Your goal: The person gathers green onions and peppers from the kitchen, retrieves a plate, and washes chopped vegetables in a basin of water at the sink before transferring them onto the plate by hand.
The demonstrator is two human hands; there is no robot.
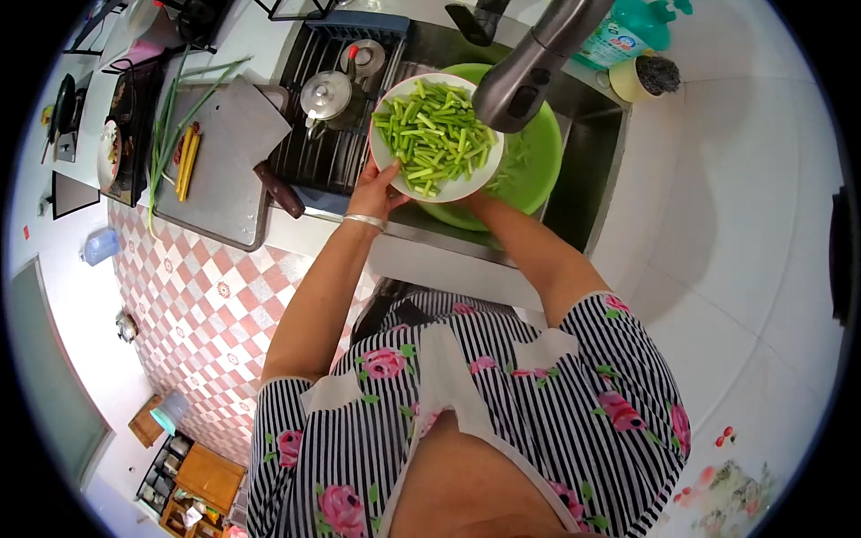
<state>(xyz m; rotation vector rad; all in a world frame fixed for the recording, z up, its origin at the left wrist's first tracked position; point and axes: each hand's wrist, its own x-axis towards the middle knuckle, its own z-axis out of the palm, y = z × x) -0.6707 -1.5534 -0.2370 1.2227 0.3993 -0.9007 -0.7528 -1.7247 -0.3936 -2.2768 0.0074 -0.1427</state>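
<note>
A white plate (462,186) heaped with cut green stems (437,134) is held over the sink. My left hand (377,190) grips its near left edge, thumb on the rim and a bracelet at the wrist. Beneath the plate's right side is my right hand (482,206), its fingers hidden, so I cannot see whether it supports the plate. Partly covered by the plate, a green basin (547,148) sits in the sink, with more green pieces in it.
The grey faucet (529,72) hangs close above the plate. Lidded metal pots (326,95) stand on the rack to the left. A cleaver (247,121), yellow strips (188,163) and long green stalks (166,134) lie on the cutting board (211,211). Detergent (628,36) stands right.
</note>
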